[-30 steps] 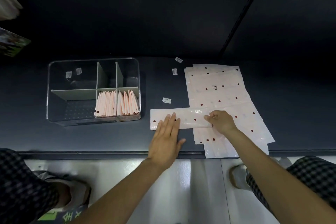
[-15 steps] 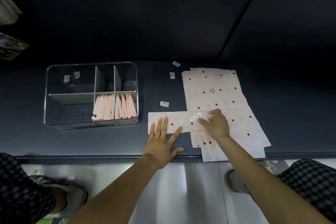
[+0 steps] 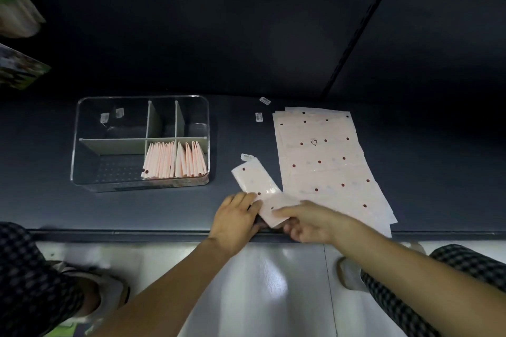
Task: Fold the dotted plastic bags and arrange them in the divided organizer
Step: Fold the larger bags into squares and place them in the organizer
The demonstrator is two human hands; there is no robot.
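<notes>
A long folded strip of pink dotted plastic bag (image 3: 254,182) lies slanted on the dark shelf, its near end at the shelf's front edge. My left hand (image 3: 235,220) grips that near end from the left, and my right hand (image 3: 308,223) holds it from the right with the thumb on top. A pile of flat dotted bags (image 3: 325,161) lies to the right of the strip. The clear divided organizer (image 3: 82,142) stands at the left, with folded pink bags (image 3: 175,163) upright in its two front right compartments.
Three small white labels (image 3: 259,117) lie loose on the shelf between organizer and pile, and two more stick inside the organizer's back left compartment. The shelf's front edge (image 3: 137,232) runs just below my hands. My feet and a pale floor show below.
The strip lay flat and level under both hands; now it is turned slantwise, and both hands have moved to its near end and taken hold of it.
</notes>
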